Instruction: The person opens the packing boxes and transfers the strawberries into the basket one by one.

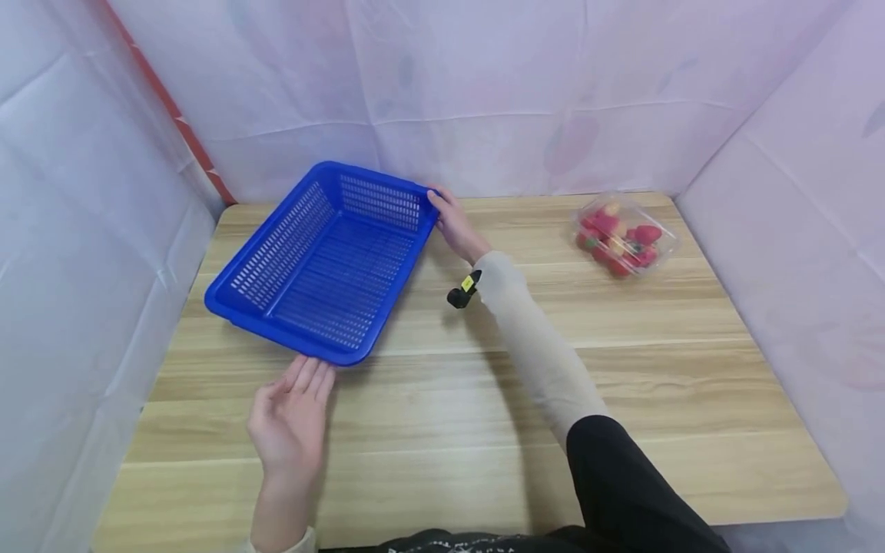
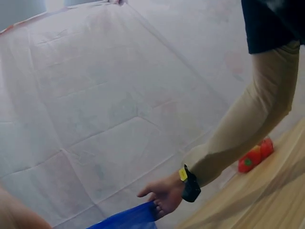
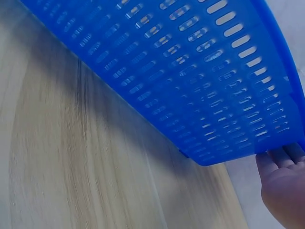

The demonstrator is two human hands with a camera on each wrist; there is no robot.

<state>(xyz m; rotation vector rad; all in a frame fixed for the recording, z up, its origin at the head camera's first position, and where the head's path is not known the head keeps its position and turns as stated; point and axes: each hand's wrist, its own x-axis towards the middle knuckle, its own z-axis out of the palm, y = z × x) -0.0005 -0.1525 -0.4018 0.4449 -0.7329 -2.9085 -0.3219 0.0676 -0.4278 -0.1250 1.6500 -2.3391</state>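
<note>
A blue plastic basket (image 1: 339,261) with slotted walls is held at a slant over the left part of the table. My right hand (image 1: 458,224) grips its far right corner, thumb over the rim and fingers underneath. In the right wrist view, the fingers of that hand (image 3: 283,183) curl under the rim beside the slotted wall (image 3: 190,81). My left hand (image 1: 293,418) lies palm up at the near corner, its straight fingertips under the rim. Only a blurred bit of the left hand (image 2: 19,214) shows in the left wrist view.
A clear plastic box of strawberries (image 1: 625,236) sits at the back right of the wooden table (image 1: 442,430). Pale cloth walls (image 1: 484,92) enclose the back and both sides. A small black camera (image 1: 462,292) is strapped to the right wrist.
</note>
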